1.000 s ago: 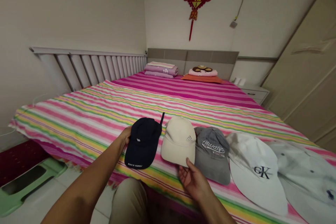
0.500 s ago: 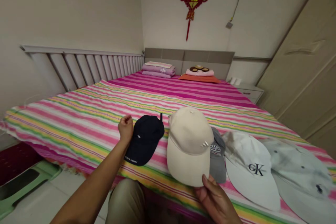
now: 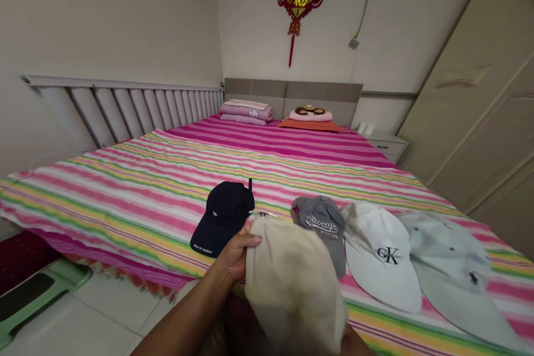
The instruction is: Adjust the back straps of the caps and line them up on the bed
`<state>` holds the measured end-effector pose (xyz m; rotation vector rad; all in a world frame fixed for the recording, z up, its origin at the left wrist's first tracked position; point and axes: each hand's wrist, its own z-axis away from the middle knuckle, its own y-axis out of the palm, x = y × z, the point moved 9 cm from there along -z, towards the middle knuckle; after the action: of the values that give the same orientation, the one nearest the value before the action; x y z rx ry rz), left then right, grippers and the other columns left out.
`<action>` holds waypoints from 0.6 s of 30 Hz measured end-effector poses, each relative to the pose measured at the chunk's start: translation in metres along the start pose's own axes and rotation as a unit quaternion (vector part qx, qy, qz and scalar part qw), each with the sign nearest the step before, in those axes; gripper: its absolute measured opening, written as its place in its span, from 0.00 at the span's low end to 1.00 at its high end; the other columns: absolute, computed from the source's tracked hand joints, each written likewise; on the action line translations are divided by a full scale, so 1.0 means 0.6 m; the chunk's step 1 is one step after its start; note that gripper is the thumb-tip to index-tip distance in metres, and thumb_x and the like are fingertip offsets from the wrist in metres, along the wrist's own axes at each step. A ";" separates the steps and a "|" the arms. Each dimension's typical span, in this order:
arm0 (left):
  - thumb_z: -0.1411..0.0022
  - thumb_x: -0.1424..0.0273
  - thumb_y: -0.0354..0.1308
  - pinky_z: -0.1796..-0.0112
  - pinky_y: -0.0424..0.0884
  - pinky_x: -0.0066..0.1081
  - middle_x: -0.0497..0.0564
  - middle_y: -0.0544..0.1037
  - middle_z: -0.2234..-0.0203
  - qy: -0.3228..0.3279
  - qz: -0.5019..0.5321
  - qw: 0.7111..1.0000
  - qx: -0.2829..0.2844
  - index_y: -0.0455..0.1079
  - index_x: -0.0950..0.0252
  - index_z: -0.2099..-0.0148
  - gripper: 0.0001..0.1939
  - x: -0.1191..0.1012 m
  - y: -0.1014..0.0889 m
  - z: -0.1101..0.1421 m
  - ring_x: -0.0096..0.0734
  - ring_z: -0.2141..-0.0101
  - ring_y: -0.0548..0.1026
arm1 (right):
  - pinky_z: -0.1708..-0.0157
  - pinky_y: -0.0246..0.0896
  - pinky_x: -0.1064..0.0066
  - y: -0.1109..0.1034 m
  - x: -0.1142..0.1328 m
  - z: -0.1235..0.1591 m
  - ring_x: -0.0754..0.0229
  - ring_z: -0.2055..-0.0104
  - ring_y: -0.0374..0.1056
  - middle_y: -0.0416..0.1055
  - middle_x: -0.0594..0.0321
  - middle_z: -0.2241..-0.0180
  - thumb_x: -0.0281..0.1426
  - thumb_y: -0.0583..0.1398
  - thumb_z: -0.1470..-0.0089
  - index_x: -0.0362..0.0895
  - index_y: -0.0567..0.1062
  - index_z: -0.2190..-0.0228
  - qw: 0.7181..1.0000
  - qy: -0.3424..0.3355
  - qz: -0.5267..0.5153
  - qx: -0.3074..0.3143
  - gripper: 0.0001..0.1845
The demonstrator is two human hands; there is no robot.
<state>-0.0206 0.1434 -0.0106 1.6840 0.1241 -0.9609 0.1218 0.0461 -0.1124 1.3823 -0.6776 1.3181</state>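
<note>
I hold a cream baseball cap point(image 3: 292, 283) up in front of me, above the near edge of the striped bed point(image 3: 137, 189). My left hand point(image 3: 237, 250) grips its left rear edge, thumb on top. My right hand is hidden under the cap; only a sliver of wrist shows at the bottom. On the bed lie a navy cap point(image 3: 223, 217), a grey cap with "Always" lettering point(image 3: 323, 225), a white cap with a CK logo point(image 3: 381, 253) and a pale blue cap point(image 3: 448, 256), side by side.
Folded purple bedding point(image 3: 246, 111) and a pink pillow on an orange one point(image 3: 311, 118) lie at the headboard. A white nightstand point(image 3: 386, 144) and a wardrobe point(image 3: 479, 105) stand on the right. A green plastic stool point(image 3: 37, 295) sits on the floor at left.
The cream cap was lifted off the bed by my right hand and drawn toward me. My left hand left the navy cap and took hold of the cream cap's edge.
</note>
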 end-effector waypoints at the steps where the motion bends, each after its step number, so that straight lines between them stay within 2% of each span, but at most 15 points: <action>1: 0.64 0.78 0.61 0.69 0.69 0.32 0.52 0.77 0.76 -0.014 0.003 1.000 0.011 0.71 0.68 0.65 0.17 0.012 0.008 0.003 0.34 0.76 0.75 | 0.56 0.56 0.61 0.002 0.019 0.006 0.48 0.58 0.66 0.74 0.56 0.63 0.29 0.66 0.68 0.48 0.74 0.60 0.999 -0.002 -0.032 0.012 0.26; 4: 0.65 0.77 0.61 0.73 0.68 0.29 0.52 0.77 0.78 -0.057 -0.006 0.998 0.038 0.72 0.68 0.66 0.17 0.053 0.028 0.012 0.32 0.78 0.73 | 0.53 0.54 0.60 0.008 0.089 0.013 0.49 0.54 0.63 0.71 0.54 0.58 0.40 0.61 0.59 0.46 0.73 0.58 0.990 -0.039 -0.136 0.021 0.24; 6: 0.65 0.76 0.62 0.75 0.66 0.27 0.52 0.76 0.79 -0.071 -0.018 0.996 0.040 0.72 0.69 0.67 0.16 0.072 0.035 0.015 0.30 0.79 0.72 | 0.54 0.55 0.62 0.019 0.124 0.007 0.51 0.55 0.64 0.72 0.53 0.61 0.46 0.60 0.58 0.44 0.73 0.59 0.988 -0.053 -0.144 0.020 0.26; 8: 0.64 0.71 0.64 0.75 0.65 0.26 0.52 0.75 0.80 -0.072 -0.029 0.997 0.027 0.73 0.70 0.70 0.14 0.080 0.038 0.015 0.28 0.80 0.71 | 0.64 0.61 0.67 0.036 0.143 -0.003 0.57 0.68 0.67 0.72 0.55 0.69 0.46 0.61 0.59 0.42 0.74 0.64 0.993 -0.037 -0.114 0.013 0.24; 9: 0.63 0.69 0.64 0.75 0.65 0.25 0.53 0.75 0.81 -0.073 -0.039 0.996 0.019 0.73 0.71 0.72 0.13 0.080 0.039 0.015 0.27 0.81 0.71 | 0.73 0.60 0.72 0.043 0.147 -0.008 0.63 0.77 0.64 0.71 0.60 0.76 0.44 0.63 0.60 0.41 0.74 0.69 0.996 -0.021 -0.090 0.002 0.20; 11: 0.61 0.66 0.64 0.75 0.64 0.26 0.53 0.74 0.83 -0.087 -0.071 0.994 0.011 0.73 0.71 0.74 0.13 0.078 0.044 0.016 0.26 0.81 0.70 | 0.86 0.47 0.80 0.053 0.158 -0.014 0.72 0.87 0.51 0.63 0.69 0.86 0.41 0.64 0.61 0.41 0.70 0.77 0.998 -0.015 -0.063 -0.016 0.16; 13: 0.63 0.69 0.65 0.77 0.63 0.24 0.52 0.74 0.83 -0.100 -0.110 0.989 0.006 0.73 0.71 0.75 0.11 0.072 0.049 0.017 0.25 0.82 0.69 | 0.89 0.36 0.81 0.063 0.168 -0.016 0.75 0.90 0.43 0.55 0.74 0.91 0.41 0.63 0.59 0.41 0.66 0.81 0.998 -0.025 -0.052 -0.018 0.17; 15: 0.67 0.73 0.66 0.79 0.61 0.22 0.50 0.73 0.84 -0.110 -0.154 0.982 -0.007 0.72 0.71 0.76 0.10 0.064 0.053 0.017 0.23 0.83 0.68 | 0.89 0.34 0.81 0.070 0.175 -0.015 0.75 0.90 0.41 0.53 0.75 0.92 0.41 0.62 0.57 0.41 0.65 0.82 0.999 -0.033 -0.038 -0.011 0.17; 18: 0.65 0.74 0.65 0.81 0.59 0.21 0.49 0.72 0.86 -0.141 -0.205 0.969 -0.013 0.72 0.71 0.77 0.08 0.068 0.061 0.020 0.20 0.85 0.66 | 0.89 0.32 0.80 0.067 0.179 -0.012 0.74 0.89 0.41 0.52 0.75 0.92 0.40 0.62 0.57 0.41 0.66 0.82 0.999 -0.045 -0.016 -0.024 0.16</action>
<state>0.0195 0.1045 -0.0092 1.5069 0.3027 -1.4913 0.1073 0.0688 -0.0005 1.4149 -0.7394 1.2133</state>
